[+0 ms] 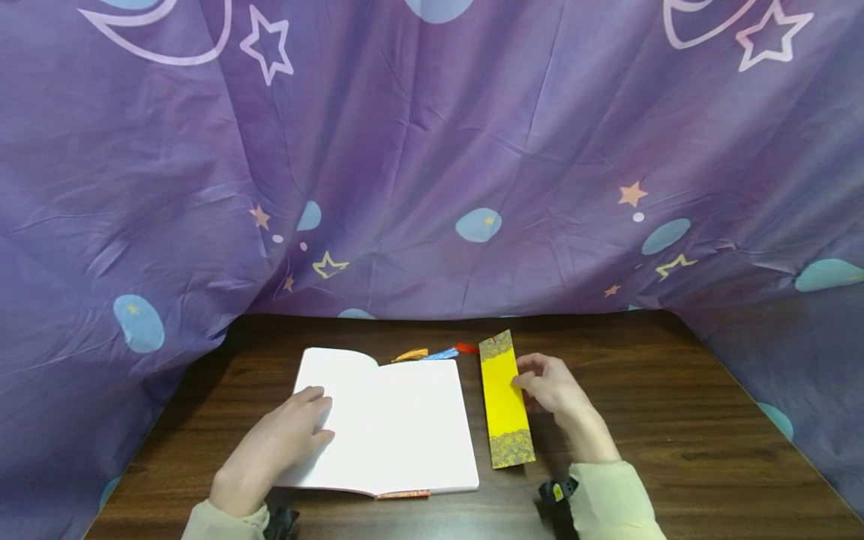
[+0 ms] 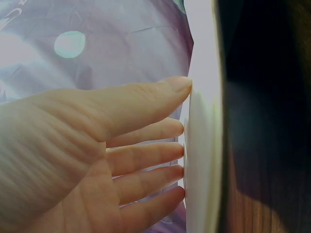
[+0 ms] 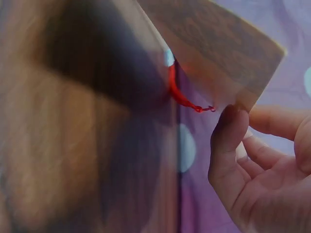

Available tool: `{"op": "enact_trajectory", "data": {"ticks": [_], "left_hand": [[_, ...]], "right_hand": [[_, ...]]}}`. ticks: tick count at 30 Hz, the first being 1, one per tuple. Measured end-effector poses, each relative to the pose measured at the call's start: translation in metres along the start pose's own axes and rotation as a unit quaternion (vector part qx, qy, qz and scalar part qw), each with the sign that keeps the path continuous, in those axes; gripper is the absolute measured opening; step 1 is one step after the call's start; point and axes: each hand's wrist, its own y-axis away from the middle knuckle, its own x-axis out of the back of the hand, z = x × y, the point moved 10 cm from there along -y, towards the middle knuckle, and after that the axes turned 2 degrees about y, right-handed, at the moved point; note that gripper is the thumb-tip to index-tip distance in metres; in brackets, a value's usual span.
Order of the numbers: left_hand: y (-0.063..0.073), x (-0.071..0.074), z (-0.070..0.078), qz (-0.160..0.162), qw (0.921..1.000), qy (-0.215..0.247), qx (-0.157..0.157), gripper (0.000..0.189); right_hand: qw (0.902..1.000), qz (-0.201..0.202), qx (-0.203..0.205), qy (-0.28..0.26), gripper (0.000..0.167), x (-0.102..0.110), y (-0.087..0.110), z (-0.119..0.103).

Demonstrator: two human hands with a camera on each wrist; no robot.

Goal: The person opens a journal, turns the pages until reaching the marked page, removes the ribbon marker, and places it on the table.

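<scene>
An open book [image 1: 421, 427] with blank white pages lies on the table. On its left page rests my left hand [image 1: 280, 439]; the left wrist view shows its fingers fairly straight, fingertips touching the paper. To the right of the book, my right hand [image 1: 553, 386] pinches a yellow bookmark [image 1: 502, 394] with patterned ends by its right edge, between thumb and finger. The bookmark looks tilted and lifted off the wood. A red tassel [image 3: 174, 90] hangs on a cord near the bookmark's end in the right wrist view.
Orange [image 1: 410, 355] and blue [image 1: 442, 353] tassels stick out past the book's top edge. An orange patterned strip [image 1: 403, 495] shows under its bottom edge. The dark wooden table [image 1: 661, 405] ends at a purple curtain [image 1: 405, 165] behind and at both sides.
</scene>
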Motion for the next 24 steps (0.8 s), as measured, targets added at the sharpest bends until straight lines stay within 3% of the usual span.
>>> {"op": "enact_trajectory", "data": {"ticks": [13,24], "left_hand": [[-0.001,0.001,0.004,0.014,0.9998,-0.006,-0.015,0.035],[0.002,-0.001,0.002,0.009,0.9999,-0.006,-0.011,0.038]], "right_hand": [[0.9984,-0.025,-0.028,0.043,0.031,-0.008,-0.002,0.026],[0.9946,-0.012,-0.042,0.094,0.03,-0.01,-0.001,0.033]]}}
